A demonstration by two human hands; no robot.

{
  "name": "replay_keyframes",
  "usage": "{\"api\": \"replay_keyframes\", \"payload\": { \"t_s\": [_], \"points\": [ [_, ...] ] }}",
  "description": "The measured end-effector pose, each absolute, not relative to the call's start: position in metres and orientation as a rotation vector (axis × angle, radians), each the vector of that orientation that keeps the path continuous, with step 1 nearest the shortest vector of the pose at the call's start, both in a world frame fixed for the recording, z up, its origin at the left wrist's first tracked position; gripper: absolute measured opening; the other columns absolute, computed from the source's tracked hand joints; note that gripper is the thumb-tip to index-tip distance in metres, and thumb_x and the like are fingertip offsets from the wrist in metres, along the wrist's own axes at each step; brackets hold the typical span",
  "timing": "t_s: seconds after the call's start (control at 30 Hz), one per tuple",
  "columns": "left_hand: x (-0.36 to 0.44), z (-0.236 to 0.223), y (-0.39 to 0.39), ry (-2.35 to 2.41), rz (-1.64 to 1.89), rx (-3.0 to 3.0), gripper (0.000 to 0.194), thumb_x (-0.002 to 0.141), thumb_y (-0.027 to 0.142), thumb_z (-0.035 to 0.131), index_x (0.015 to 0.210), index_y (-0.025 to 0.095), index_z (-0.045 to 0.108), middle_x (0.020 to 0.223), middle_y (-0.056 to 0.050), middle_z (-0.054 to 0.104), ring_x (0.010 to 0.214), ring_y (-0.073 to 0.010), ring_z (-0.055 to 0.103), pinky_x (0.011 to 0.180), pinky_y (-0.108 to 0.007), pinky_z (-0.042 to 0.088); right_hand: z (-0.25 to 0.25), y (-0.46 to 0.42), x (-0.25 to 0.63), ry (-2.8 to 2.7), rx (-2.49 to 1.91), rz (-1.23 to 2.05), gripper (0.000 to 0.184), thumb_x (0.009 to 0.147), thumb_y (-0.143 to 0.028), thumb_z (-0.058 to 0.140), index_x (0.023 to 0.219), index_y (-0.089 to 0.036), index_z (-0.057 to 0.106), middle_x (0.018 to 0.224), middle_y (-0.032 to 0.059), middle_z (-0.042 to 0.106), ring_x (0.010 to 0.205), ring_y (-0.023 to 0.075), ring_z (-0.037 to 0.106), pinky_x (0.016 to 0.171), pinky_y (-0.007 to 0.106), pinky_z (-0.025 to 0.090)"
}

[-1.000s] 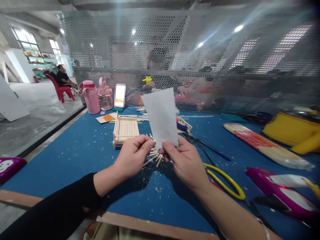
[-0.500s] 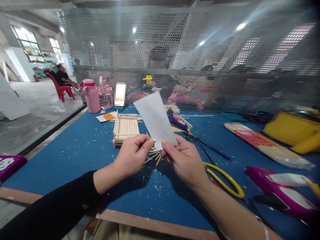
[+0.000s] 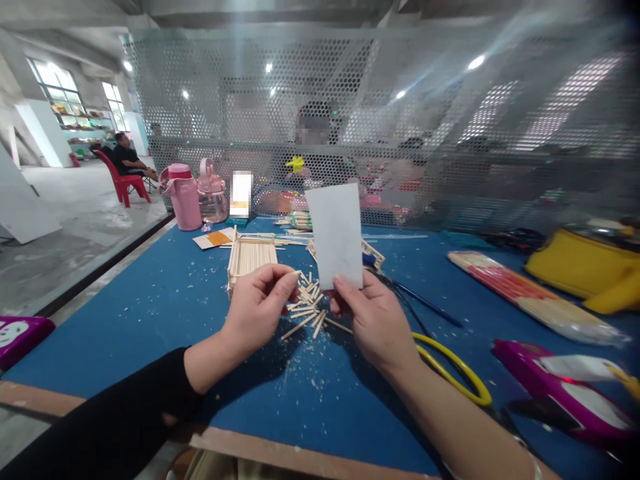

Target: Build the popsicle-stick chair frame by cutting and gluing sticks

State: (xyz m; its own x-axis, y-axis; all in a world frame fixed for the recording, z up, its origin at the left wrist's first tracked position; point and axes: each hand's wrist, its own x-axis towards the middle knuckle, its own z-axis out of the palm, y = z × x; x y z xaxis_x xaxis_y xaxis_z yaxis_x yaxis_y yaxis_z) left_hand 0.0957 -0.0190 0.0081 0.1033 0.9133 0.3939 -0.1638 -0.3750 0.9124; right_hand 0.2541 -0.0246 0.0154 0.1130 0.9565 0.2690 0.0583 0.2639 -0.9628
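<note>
A white card [image 3: 336, 237] stands nearly upright in my right hand [image 3: 377, 313], its lower edge pinched between thumb and fingers. My left hand [image 3: 263, 300] is closed in a pinch to the left of it, apart from the card. A tiny pale tip shows at the left thumb and finger, too small to name. Below and between both hands lies a loose pile of short wooden sticks [image 3: 313, 310]. Just behind my left hand sits a small tray-like frame built of wooden sticks [image 3: 254, 253], partly hidden by the fingers.
Yellow-handled scissors [image 3: 457, 370] lie by my right forearm. A purple device [image 3: 560, 393] and a packet of sticks [image 3: 530, 293] are at the right. A pink flask [image 3: 184, 200] and a pink-lidded jar [image 3: 213, 193] stand at the back left, before a perforated metal screen [image 3: 200, 113].
My left hand has drawn away from the card, which both hands held close together before. The right hand has turned the card more upright and shifted it right, uncovering more of the stick pile.
</note>
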Motion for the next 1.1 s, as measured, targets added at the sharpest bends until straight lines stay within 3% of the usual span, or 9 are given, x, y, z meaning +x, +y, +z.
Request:
{"api": "replay_keyframes", "payload": {
  "t_s": [0.27,0.43,0.57,0.7,0.9,1.1],
  "points": [
    [0.099,0.010,-0.021,0.840,1.345,1.357,0.019,0.076,0.031,0.060,0.079,0.012,0.059,0.060,0.000,0.058,0.051,-0.0078,0.051,0.044,-0.018,0.042,0.013,-0.019,0.262,-1.242,-1.152,0.803,0.030,0.064,-0.042,0.073,0.076,-0.017,0.063,0.058,-0.0025,0.060,0.051,0.0110,0.050,0.053,0.026,0.043],
    [0.100,0.006,-0.019,0.855,1.279,1.340,0.019,0.079,0.035,0.055,0.076,0.016,0.053,0.057,0.004,0.051,0.048,-0.0076,0.045,0.042,-0.018,0.037,0.014,-0.019,0.259,-1.198,-1.106,0.863,0.038,0.066,-0.051,0.069,0.083,-0.019,0.057,0.054,-0.0046,0.058,0.043,0.0104,0.050,0.042,0.023,0.042],
    [0.103,0.003,-0.018,0.900,1.185,1.396,0.024,0.081,0.037,0.052,0.073,0.015,0.055,0.054,0.004,0.048,0.043,-0.0070,0.040,0.042,-0.020,0.033,0.015,-0.024,0.249,-1.215,-1.088,0.937,0.044,0.067,-0.055,0.070,0.087,-0.019,0.055,0.048,-0.0042,0.058,0.043,0.0118,0.053,0.045,0.024,0.045],
    [0.103,0.002,-0.019,0.918,1.205,1.488,0.026,0.082,0.037,0.052,0.070,0.014,0.058,0.055,0.003,0.048,0.047,-0.0079,0.038,0.046,-0.022,0.030,0.014,-0.029,0.243,-1.254,-1.038,1.033,0.042,0.066,-0.055,0.070,0.081,-0.019,0.055,0.051,-0.0034,0.059,0.044,0.0110,0.053,0.049,0.025,0.048],
    [0.098,0.005,-0.016,0.953,1.301,1.610,0.026,0.084,0.033,0.049,0.065,0.016,0.056,0.056,0.003,0.046,0.056,-0.0106,0.041,0.056,-0.024,0.032,0.008,-0.030,0.245,-1.330,-1.119,1.229,0.034,0.067,-0.048,0.069,0.069,-0.016,0.059,0.051,-0.0018,0.057,0.042,0.0097,0.049,0.043,0.023,0.040],
    [0.092,0.008,-0.012,0.934,1.214,1.804,0.030,0.088,0.035,0.042,0.064,0.017,0.050,0.061,0.001,0.050,0.062,-0.0130,0.045,0.062,-0.026,0.035,0.013,-0.034,0.245,-1.425,-1.105,1.267,0.040,0.068,-0.054,0.066,0.062,-0.015,0.059,0.051,0.0002,0.057,0.045,0.0103,0.049,0.046,0.024,0.040]
  ]
}}
